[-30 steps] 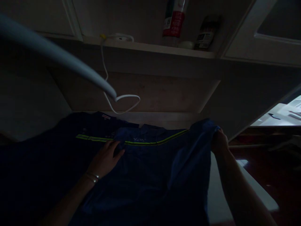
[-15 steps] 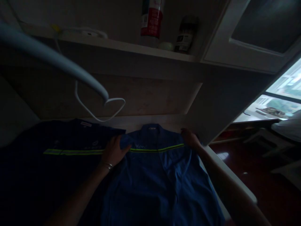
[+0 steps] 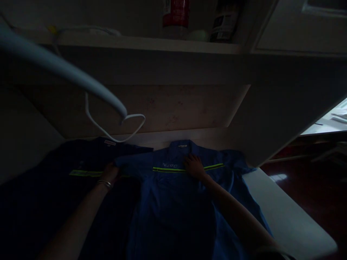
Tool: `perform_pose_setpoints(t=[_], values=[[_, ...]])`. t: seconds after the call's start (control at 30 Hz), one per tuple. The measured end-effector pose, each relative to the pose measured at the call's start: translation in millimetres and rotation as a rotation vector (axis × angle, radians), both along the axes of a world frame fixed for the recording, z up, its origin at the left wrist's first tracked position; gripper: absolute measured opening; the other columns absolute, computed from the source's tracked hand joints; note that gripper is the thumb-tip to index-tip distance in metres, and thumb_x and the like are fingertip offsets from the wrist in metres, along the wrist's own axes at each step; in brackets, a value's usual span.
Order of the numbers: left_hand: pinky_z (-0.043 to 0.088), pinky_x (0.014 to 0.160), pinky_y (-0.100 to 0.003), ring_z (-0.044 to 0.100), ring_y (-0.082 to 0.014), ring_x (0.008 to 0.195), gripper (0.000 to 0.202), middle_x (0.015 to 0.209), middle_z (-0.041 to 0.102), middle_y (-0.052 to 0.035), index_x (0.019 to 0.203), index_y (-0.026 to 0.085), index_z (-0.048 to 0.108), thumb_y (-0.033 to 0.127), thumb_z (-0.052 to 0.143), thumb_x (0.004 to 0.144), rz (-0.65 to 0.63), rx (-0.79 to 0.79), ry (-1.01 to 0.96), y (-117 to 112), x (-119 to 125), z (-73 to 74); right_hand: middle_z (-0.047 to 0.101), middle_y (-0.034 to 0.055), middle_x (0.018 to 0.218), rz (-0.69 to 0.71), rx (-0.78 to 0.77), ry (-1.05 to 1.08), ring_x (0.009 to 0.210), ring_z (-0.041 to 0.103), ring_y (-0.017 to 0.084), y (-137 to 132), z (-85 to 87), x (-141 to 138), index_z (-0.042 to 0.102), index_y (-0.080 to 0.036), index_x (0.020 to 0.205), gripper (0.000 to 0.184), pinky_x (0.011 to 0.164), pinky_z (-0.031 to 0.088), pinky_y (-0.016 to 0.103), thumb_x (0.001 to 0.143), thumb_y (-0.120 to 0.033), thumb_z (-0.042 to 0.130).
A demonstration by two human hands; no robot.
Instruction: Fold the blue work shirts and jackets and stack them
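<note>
A blue work shirt with a yellow-green stripe and chest lettering lies spread out, its collar toward the back wall. At the end of its left-lying sleeve is my left hand, fingers closed on the cloth. My right hand rests with fingers laid flat on the shirt's chest, just below the collar. A darker navy work shirt with a similar stripe lies to the left, partly under the blue shirt's sleeve. Much of the navy shirt is lost in shadow.
A white surface carries the shirts. Above it runs a shelf with a red-labelled bottle and a dark jar. A white curved arm with a wire loop hangs close in front at left.
My left hand has moved left, drawing the blue sleeve out over the navy shirt. My right hand has left the right shoulder for the chest. The view has shifted right.
</note>
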State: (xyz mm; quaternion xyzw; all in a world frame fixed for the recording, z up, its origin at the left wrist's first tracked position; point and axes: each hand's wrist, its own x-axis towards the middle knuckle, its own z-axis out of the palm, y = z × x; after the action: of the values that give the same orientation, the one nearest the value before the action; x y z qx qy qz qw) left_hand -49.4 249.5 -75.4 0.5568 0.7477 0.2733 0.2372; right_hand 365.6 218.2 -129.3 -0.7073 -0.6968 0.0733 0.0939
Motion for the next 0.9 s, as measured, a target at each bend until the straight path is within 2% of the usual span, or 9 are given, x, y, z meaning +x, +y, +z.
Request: perform_pose_setpoints(t=[0.1,0.2,0.27,0.33,0.4,0.47,0.63,0.77,0.9], values=[[0.057,0.067,-0.042,0.069,-0.0252,0.070,0.036,0.071,0.067,-0.0076,0.106,0.013,0.062,0.019,0.044,0.075,0.101,0.038,0.003,-8,-22,3.9,0.045,0.0110,0.151,0.037,-0.029,0.052,0.141,0.034,0.031,10,6.0,5,0.054,-0.023,0.140,0.049,0.114,0.023,0.052,0.099,-0.045,0.041],[0.052,0.092,-0.050,0.065,-0.0294,0.102,0.039,0.103,0.067,-0.0150,0.113,0.012,0.059,0.027,0.045,0.080,0.105,0.213,0.071,-22,-6,21.7,0.052,0.0098,0.145,0.079,-0.007,0.113,0.134,0.045,0.022,21,11.8,11,0.058,-0.021,0.136,0.047,0.113,0.031,0.036,0.100,-0.044,0.039],[0.045,0.104,-0.047,0.059,-0.0283,0.114,0.039,0.117,0.063,-0.0158,0.114,0.013,0.060,0.036,0.041,0.088,-0.072,0.369,0.158,-38,31,34.4,0.050,0.0087,0.147,0.069,0.025,0.111,0.134,0.045,0.019,25,12.4,13,0.057,-0.021,0.137,0.046,0.113,0.030,0.032,0.101,-0.043,0.037],[0.042,0.108,-0.045,0.057,-0.0267,0.118,0.043,0.125,0.061,-0.0146,0.117,0.016,0.062,0.042,0.036,0.095,-0.383,0.439,0.293,-55,76,38.5,0.047,0.0095,0.149,0.045,0.036,0.078,0.139,0.040,0.023,27,9.5,12,0.055,-0.021,0.138,0.046,0.117,0.023,0.041,0.101,-0.042,0.038],[0.040,0.109,-0.049,0.052,-0.0297,0.126,0.049,0.139,0.055,-0.0141,0.129,0.020,0.059,0.045,0.033,0.097,-0.564,0.371,0.436,-66,113,29.2,0.042,0.0102,0.153,0.017,0.023,0.030,0.143,0.032,0.028,26,4.3,10,0.051,-0.023,0.141,0.048,0.118,0.013,0.055,0.101,-0.044,0.038],[0.034,0.110,-0.060,0.043,-0.0353,0.136,0.055,0.149,0.048,-0.0138,0.138,0.021,0.053,0.050,0.032,0.096,-0.620,0.227,0.541,-67,129,9.1,0.036,0.0099,0.157,0.002,-0.003,-0.001,0.146,0.024,0.030,25,-0.9,8,0.046,-0.025,0.145,0.050,0.115,0.008,0.062,0.101,-0.047,0.035],[0.017,0.116,-0.065,0.030,-0.0342,0.145,0.066,0.157,0.037,-0.0095,0.147,0.025,0.042,0.062,0.026,0.094,-0.625,0.064,0.618,-41,106,-37.6,0.025,0.0087,0.162,0.053,-0.077,-0.013,0.149,0.016,0.027,32,0.6,11,0.038,-0.028,0.150,0.054,0.116,0.005,0.059,0.102,-0.051,0.029],[0.015,0.117,-0.063,0.031,-0.0314,0.145,0.067,0.158,0.035,-0.0076,0.148,0.027,0.041,0.063,0.025,0.094,-0.614,0.058,0.661,-35,94,-37.6,0.044,0.0127,0.152,0.016,-0.119,-0.049,0.140,0.036,0.032,51,26.1,9,0.052,-0.026,0.140,0.053,0.113,0.009,0.063,0.099,-0.055,0.034],[0.020,0.115,-0.063,0.036,-0.0325,0.142,0.062,0.155,0.040,-0.0086,0.144,0.026,0.047,0.058,0.032,0.094,-0.552,0.072,0.752,-55,94,-29.8,0.062,0.0192,0.129,-0.055,-0.032,-0.101,0.126,0.052,0.033,81,57.1,-4,0.065,-0.017,0.124,0.057,0.111,0.020,0.058,0.102,-0.049,0.023]])
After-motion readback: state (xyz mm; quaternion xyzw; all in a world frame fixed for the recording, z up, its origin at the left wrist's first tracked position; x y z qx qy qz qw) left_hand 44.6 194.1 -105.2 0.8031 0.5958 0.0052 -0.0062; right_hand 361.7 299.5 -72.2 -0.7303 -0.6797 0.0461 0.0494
